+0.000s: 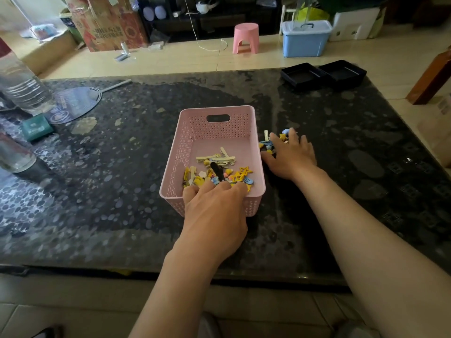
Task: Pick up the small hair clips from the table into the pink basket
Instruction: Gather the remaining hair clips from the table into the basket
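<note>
Left hand point(214, 213) is curling over the basket's point(214, 132) near rim, grip unclear; right hand point(290, 154) is lying spread over clips point(283, 137) just beside it.

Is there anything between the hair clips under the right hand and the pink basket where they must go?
Only the right wall of the pink basket: the hair clips lie on the table just outside it, under the right hand, and must go over the rim. The left hand is at the near rim, off that path.
</note>
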`<control>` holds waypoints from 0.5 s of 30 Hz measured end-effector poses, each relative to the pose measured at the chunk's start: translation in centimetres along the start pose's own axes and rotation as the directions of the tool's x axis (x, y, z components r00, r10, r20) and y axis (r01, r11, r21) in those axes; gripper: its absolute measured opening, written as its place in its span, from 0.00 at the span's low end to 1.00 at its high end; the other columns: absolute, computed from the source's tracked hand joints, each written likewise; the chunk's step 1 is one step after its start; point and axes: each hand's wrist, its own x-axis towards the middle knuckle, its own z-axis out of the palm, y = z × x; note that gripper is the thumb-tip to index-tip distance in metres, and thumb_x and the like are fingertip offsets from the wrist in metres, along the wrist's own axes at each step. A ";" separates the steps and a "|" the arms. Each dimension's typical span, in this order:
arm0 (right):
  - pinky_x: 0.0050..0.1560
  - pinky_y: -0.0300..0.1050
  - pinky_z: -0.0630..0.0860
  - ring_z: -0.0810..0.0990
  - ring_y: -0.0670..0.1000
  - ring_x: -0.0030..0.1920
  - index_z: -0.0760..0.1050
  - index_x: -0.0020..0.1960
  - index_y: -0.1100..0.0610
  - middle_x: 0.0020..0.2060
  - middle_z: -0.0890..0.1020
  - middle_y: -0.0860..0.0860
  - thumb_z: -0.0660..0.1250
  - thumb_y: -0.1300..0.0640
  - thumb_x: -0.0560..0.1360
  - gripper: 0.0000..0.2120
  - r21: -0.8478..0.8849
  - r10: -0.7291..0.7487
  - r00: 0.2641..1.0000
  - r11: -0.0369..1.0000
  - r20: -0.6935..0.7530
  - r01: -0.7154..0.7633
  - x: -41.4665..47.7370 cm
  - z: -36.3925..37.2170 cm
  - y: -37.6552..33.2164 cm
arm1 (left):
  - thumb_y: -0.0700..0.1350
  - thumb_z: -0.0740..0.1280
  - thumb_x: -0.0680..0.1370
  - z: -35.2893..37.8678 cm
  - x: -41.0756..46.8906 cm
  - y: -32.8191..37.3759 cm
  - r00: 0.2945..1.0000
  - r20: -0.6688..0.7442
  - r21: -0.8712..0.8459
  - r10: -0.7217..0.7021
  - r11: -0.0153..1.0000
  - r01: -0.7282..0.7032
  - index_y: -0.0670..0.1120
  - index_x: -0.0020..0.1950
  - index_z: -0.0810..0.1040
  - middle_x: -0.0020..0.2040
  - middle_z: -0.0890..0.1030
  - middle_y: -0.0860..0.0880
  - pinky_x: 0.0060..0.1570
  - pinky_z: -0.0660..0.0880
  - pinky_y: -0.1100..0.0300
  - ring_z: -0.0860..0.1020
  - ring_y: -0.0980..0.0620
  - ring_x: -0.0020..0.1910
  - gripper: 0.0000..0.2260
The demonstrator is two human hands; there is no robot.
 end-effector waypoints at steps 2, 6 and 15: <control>0.71 0.59 0.62 0.62 0.64 0.73 0.66 0.74 0.47 0.77 0.60 0.59 0.57 0.39 0.80 0.25 0.001 -0.019 0.997 1.000 -0.076 0.019 0.0 -0.3 -0.3 | 0.49 0.60 0.80 0.0 0.0 0.0 1.000 -0.004 0.006 0.002 1.000 -0.002 0.55 0.54 0.70 0.51 0.76 0.54 0.57 0.60 0.48 0.70 0.48 0.52 0.04; 0.60 0.54 0.73 0.73 0.61 0.62 0.78 0.65 0.51 0.63 0.76 0.58 0.63 0.52 0.80 0.15 -0.041 -0.059 0.977 0.998 -0.205 0.052 -0.7 -1.1 -0.5 | 0.49 0.60 0.80 0.0 -0.1 0.0 1.000 -0.012 0.003 0.006 1.000 -0.006 0.55 0.54 0.70 0.51 0.76 0.54 0.56 0.61 0.48 0.70 0.48 0.51 0.03; 0.49 0.42 0.76 0.82 0.54 0.52 0.84 0.55 0.57 0.54 0.84 0.55 0.68 0.65 0.76 0.11 0.280 0.067 0.962 0.960 -0.263 0.009 -1.0 -2.6 0.8 | 0.50 0.60 0.81 -0.1 -0.1 0.0 1.000 0.010 -0.006 0.004 1.000 -0.004 0.55 0.56 0.70 0.51 0.76 0.55 0.58 0.61 0.48 0.71 0.49 0.52 0.05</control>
